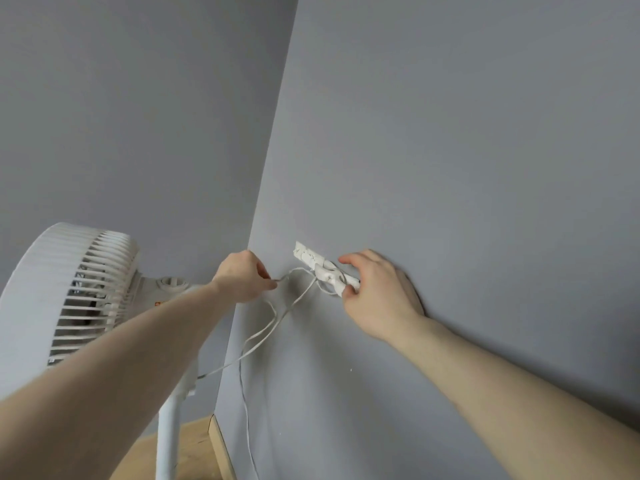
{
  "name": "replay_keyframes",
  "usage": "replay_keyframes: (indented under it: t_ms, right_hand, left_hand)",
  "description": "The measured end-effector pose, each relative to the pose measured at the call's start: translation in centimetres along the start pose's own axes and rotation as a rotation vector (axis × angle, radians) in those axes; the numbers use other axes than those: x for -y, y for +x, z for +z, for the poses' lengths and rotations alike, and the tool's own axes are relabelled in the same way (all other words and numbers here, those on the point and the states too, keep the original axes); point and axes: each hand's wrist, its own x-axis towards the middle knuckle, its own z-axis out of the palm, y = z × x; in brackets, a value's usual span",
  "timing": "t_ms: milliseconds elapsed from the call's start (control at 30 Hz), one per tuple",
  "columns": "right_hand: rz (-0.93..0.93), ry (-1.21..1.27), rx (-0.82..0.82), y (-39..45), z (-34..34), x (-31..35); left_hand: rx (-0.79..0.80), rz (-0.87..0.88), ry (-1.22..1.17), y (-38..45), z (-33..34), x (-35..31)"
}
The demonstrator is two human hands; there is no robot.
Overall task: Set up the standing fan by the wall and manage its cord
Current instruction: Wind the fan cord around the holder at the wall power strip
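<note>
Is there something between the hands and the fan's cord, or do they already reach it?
Nothing visible stands between them. The left hand already pinches the cord beside the wall corner, and the right hand grips the white plug at the wall socket. The fan stands left, clear of both.

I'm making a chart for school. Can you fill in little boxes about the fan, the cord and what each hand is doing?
fan: white, on a pole, left of the wall corner
cord: thin, white, loops from the fan up to the clip
clip: white piece on the grey wall
left hand: pinches the cord
right hand: holds the clip's end against the wall
floor: wood
</note>
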Motion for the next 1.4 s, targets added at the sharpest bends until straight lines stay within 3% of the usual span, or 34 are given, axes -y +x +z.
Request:
replay_keyframes:
  t_ms: [167, 467, 633, 800, 1033, 1233, 1400]
  right_hand:
    - [0.0, -0.059, 0.093, 0.1, 1.5, 0.1]
    - [-0.016, -0.14, 0.087, -0.4, 1.8, 0.2]
    - [-0.028, -0.168, 0.087, -0.7, 1.9, 0.3]
    - [-0.033, -0.168, 0.096, -0.7, 1.9, 0.3]
    - [-0.026, -0.216, 0.108, -0.8, 2.2, 0.5]
    - [-0.003, -0.27, 0.139, -1.0, 2.1, 1.1]
    - [0.004, -0.302, 0.174, -1.1, 2.1, 1.4]
  left_hand:
    - [-0.088, 0.05, 0.011, 0.7, -1.4, -2.8]
    - [-0.332, 0.175, -0.104, 1.4, -5.5, -5.9]
    - [-0.378, 0.317, -0.16, 1.1, -7.6, -7.5]
    - [-0.38, 0.54, -0.064, 0.0, -8.9, -10.2]
    - [-0.394, 0.841, 0.282, -3.0, -10.5, -14.6]
    - [-0.49, 0.719, 0.454, -3.6, -14.7, -14.6]
    - [-0.547, 0.554, 0.291, -3.7, -17.9, -14.4]
